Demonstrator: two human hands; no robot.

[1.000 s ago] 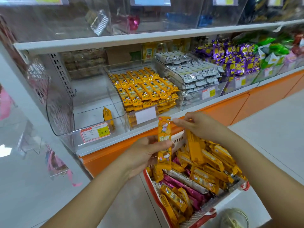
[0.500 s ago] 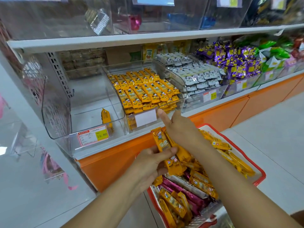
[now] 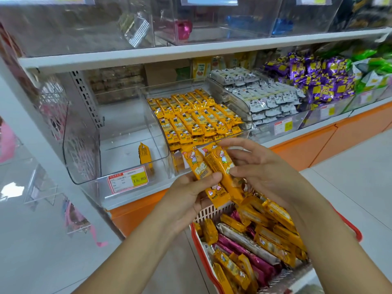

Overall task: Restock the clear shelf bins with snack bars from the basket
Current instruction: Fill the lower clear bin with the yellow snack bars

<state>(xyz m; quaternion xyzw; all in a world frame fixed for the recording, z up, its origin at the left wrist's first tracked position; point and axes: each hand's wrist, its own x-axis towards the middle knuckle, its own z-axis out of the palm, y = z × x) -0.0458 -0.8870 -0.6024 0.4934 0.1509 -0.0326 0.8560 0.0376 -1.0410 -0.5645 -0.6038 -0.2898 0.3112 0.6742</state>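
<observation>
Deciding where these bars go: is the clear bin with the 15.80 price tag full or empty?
Nearly empty: the bin holds a single yellow bar near its front wall; the rest of its floor shows bare.

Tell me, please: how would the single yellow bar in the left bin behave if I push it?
The bar stands upright on its narrow end, so it would probably tip at a light push. Its glossy wrapper may slide easily on the smooth bin floor.

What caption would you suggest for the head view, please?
Left hand and right hand hold yellow snack bars above the red basket.
</observation>
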